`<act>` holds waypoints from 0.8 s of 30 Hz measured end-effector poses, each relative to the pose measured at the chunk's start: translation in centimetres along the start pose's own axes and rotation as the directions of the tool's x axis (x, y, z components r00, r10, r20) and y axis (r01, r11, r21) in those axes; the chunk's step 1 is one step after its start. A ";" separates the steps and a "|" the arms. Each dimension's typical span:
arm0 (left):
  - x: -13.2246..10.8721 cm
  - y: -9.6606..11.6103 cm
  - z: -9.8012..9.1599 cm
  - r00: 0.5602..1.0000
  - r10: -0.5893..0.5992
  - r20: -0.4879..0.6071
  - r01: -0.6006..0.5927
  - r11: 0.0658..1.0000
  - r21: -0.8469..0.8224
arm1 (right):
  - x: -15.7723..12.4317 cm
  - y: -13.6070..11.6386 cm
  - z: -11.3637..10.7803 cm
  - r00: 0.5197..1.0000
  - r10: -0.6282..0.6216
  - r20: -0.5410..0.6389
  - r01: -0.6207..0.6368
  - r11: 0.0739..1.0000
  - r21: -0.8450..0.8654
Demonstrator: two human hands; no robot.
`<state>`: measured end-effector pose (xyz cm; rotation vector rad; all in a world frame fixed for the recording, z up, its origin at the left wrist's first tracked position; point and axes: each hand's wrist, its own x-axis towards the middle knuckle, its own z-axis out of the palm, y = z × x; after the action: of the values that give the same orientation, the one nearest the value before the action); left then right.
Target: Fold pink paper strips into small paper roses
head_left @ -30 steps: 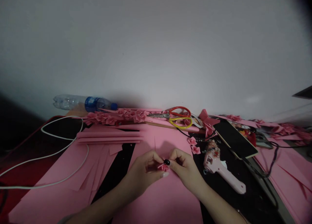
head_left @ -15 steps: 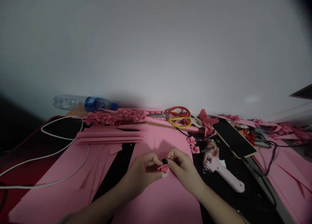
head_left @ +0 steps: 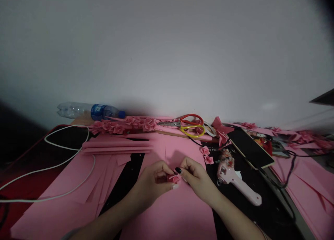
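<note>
Between my two hands is a small folded pink paper flower (head_left: 173, 178). My left hand (head_left: 153, 181) pinches it from the left, thumb below and fingers above. From the right, the thumb and curled fingers of my right hand (head_left: 195, 177) close on the flower's edge; the exact fold under them is hidden. Both hands hover over a large pink paper sheet (head_left: 172, 215). Two finished-looking paper flowers (head_left: 207, 155) lie just beyond my right hand. To its right rests a pink glue gun (head_left: 238, 182).
Scissors (head_left: 191, 125) with red and yellow handles lie on paper pieces at the back. A plastic bottle (head_left: 78, 110) is on its side at the back left. Rolled pink paper (head_left: 117, 146), a white cable (head_left: 47, 170) and a dark phone (head_left: 252, 148) surround the work area.
My right thumb has shifted slightly right and up along the paper flower's edge, so more of the flower shows. My left hand keeps its pinch, nearly still.
</note>
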<state>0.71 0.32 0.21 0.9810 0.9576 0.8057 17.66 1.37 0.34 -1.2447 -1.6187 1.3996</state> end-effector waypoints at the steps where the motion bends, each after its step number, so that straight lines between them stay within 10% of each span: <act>1: -0.1 0.1 0.1 1.000 0.017 0.022 -0.018 0.999 0.027 | 0.1 0.0 -0.2 0.999 0.004 0.040 -0.004 1.000 0.006; 5: -0.5 0.1 0.2 0.995 0.057 0.082 -0.068 0.988 0.140 | 0.1 -0.1 -0.3 0.989 0.009 0.151 -0.011 1.000 0.015; 12: 0.6 -0.6 -0.7 0.994 0.069 -0.079 -0.067 0.997 0.023 | -0.5 0.2 0.2 0.954 -0.218 -0.208 0.169 0.958 -0.231; 17: 0.9 -0.5 -0.9 0.987 0.100 -0.127 -0.104 0.994 -0.027 | -0.8 0.2 -0.1 0.886 -0.461 -0.051 0.405 0.822 -0.400; 24: 0.5 -1.0 -0.8 0.988 0.133 -0.079 -0.125 0.987 0.103 | -0.4 0.4 -0.2 0.892 -0.450 0.029 0.421 0.808 -0.412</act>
<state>0.26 0.69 -1.04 1.1095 1.0232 0.9221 18.05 1.09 0.01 -1.0247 -2.0567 0.7421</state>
